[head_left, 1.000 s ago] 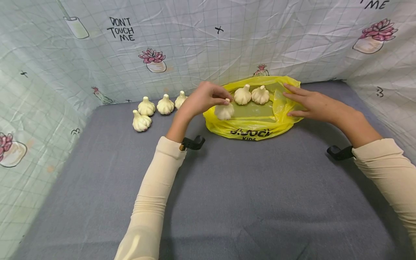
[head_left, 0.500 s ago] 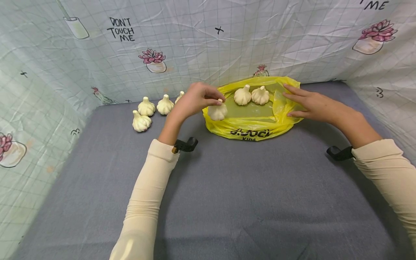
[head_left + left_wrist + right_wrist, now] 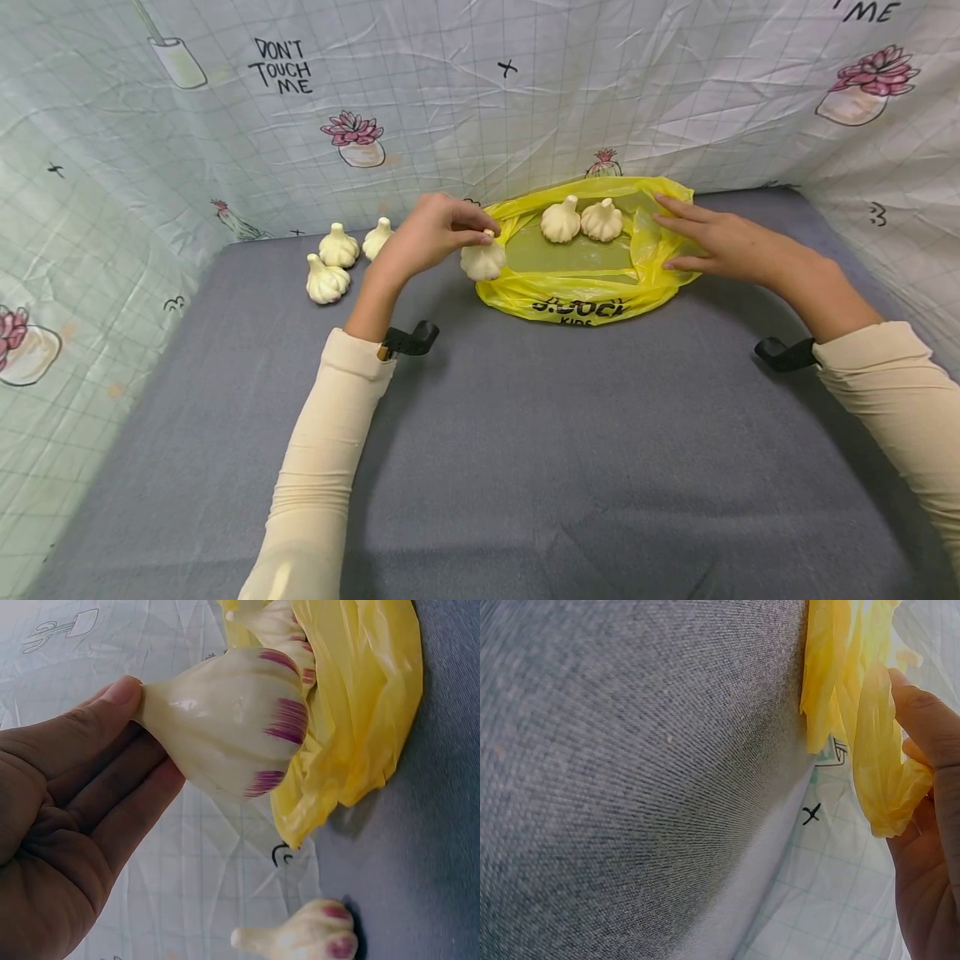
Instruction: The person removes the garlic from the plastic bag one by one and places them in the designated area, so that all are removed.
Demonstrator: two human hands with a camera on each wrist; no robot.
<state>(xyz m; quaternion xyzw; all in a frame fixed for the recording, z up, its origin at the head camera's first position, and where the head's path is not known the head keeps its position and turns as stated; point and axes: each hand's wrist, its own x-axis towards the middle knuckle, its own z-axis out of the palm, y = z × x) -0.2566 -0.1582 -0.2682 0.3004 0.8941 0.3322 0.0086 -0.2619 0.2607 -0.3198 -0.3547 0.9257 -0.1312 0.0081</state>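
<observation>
Holding two garlic bulbs (image 3: 561, 223) side by side, the yellow bag (image 3: 517, 295) lay open on gray cloth (image 3: 570, 433). The left hand (image 3: 431, 233) pinched another bulb (image 3: 482, 261) by its stem at the bag's left edge; the right hand (image 3: 731, 243), fingers spread, touched the opposite side.

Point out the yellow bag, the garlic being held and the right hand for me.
Yellow bag (image 3: 570, 288): head view, front wall below the opening.
Held garlic (image 3: 234, 724): left wrist view, middle of the bulb.
Right hand (image 3: 726, 242): head view, back of the hand.
</observation>
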